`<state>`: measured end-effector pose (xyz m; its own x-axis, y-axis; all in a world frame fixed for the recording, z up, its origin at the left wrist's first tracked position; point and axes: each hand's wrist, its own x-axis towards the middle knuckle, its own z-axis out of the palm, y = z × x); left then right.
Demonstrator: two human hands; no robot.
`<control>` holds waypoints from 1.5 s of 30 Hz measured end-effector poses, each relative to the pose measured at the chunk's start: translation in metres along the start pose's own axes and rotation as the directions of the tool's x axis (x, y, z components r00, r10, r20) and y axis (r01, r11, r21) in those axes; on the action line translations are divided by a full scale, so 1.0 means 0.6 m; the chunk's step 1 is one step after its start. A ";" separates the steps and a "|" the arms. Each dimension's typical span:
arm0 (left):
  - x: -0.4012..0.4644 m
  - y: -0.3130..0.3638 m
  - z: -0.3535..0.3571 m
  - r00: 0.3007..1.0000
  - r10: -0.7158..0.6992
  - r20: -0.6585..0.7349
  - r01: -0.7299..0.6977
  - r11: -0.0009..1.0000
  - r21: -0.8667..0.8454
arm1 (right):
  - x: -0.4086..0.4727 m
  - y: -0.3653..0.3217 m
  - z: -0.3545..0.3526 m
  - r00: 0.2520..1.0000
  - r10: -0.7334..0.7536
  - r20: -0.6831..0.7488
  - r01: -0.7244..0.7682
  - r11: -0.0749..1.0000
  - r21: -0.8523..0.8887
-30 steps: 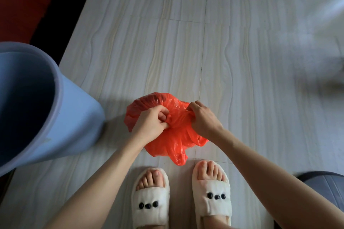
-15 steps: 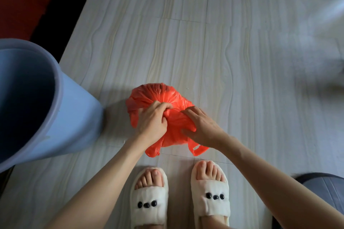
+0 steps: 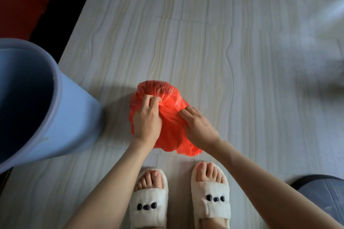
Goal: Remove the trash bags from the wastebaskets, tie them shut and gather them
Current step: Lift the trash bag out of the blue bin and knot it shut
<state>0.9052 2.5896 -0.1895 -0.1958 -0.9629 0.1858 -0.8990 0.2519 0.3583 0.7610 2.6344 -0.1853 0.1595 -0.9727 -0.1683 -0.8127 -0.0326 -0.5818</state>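
1. The red trash bag [image 3: 168,98] lay on the pale tiled floor [image 3: 242,61], just ahead of the person's slippers [image 3: 210,201] and beside the blue wastebasket [image 3: 55,117], apart from it.
2. The left hand [image 3: 147,121] gripped the gathered plastic near the bag's top, its fingers [image 3: 151,99] curled into the bunched folds.
3. The right hand [image 3: 197,126] held a twisted strand of the same plastic, with its fingers lying nearly straight along it; whether the thumb pinched from beneath could not be told.
4. The bag looked thin, soft and crinkly, and probably light, since it bulged loosely and folded under the hands. Its glossy film would likely slip unless bunched tightly.
5. The best place to take hold seemed to be the gathered neck or the loose tail, not the swollen body, which might tear or spill.
6. The bag's long axis ran roughly away from the person, slanting from the near right to the far left. Its rounded bulk pointed away, and a loose flap trailed back toward the right slipper.
7. The knot appeared unfinished.
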 end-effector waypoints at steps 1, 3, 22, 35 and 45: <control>0.001 0.002 0.001 1.000 -0.016 0.008 0.016 1.000 -0.002 | 0.002 -0.002 0.001 1.000 0.006 0.008 -0.006 1.000 -0.021; 0.003 0.006 0.000 0.998 -0.056 0.011 0.056 0.998 -0.028 | 0.005 -0.007 0.001 1.000 0.003 0.017 -0.003 0.999 -0.048; -0.039 0.006 -0.028 0.921 -0.200 0.335 0.337 0.841 -0.423 | -0.010 0.029 -0.007 0.999 0.044 0.009 -0.043 0.998 -0.054; -0.012 0.004 -0.024 0.779 -0.305 0.548 0.614 0.550 -0.566 | -0.022 0.008 0.013 0.972 0.175 0.158 -0.124 0.950 -0.288; -0.016 -0.003 -0.022 0.975 0.166 0.149 -0.161 0.986 -0.046 | -0.002 0.032 0.017 0.995 0.060 0.076 -0.040 0.970 -0.240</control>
<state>0.9139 2.5995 -0.1796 -0.3984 -0.9112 0.1044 -0.8366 0.4077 0.3658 0.7510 2.6371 -0.2042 0.1530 -0.9526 -0.2628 -0.9291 -0.0480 -0.3667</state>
